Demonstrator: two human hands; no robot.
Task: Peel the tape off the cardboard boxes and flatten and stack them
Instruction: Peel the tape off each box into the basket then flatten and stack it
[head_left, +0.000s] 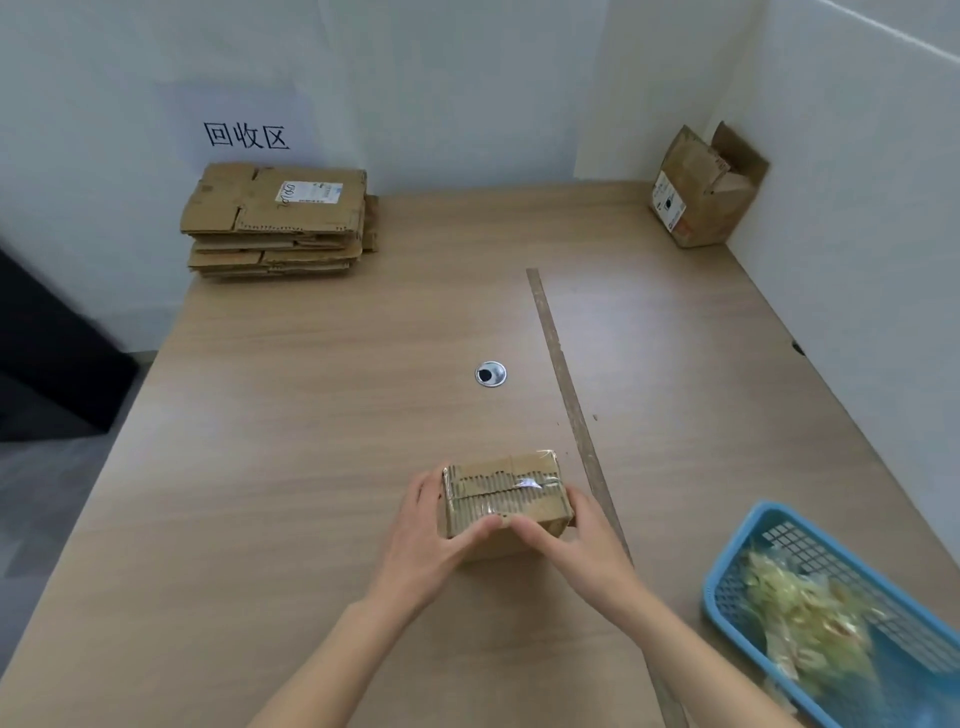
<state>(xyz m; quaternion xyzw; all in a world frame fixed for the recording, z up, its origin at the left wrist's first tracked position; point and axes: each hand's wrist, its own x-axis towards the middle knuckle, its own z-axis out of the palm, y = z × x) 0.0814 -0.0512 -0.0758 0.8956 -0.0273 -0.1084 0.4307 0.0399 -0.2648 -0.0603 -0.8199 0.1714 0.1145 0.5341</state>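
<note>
A: How many boxes are unflattened?
B: Two. One taped box (506, 499) sits between both hands, and one open box (701, 192) stands far ahead to their right.
A: Anything else?
B: One stack of flattened cardboard (275, 221) far ahead-left, and one blue basket (737, 561) just right of the hands.

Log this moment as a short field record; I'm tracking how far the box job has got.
in hands: small taped box, standing on the table
left hand: grips the box's left side
right hand: grips its right side
tape on box: still on
flattened stack: far left, under the wall sign
open box: far right corner
blue basket: near right, holds peeled tape
</note>
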